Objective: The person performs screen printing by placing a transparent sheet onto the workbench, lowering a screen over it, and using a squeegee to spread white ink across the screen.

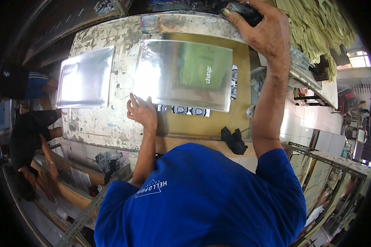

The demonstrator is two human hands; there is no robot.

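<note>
A stack of glossy clear plastic sheets or sleeves, with a green patch and white lettering showing, lies across a yellowish screen and the stained work table. At its near left corner is my left hand, fingers apart and holding nothing; whether the fingertips touch the plastic is hard to tell. My right hand reaches to the far right, its fingers curled round a dark, cloth-like bundle at the table's far edge. Strips with black-and-white round patterns show beside the stack.
Another glossy clear stack lies on the table's left part. A crumpled black cloth rests on the near edge. Pale yellow strips hang at the far right. Another person is at the left; metal racks stand at the right.
</note>
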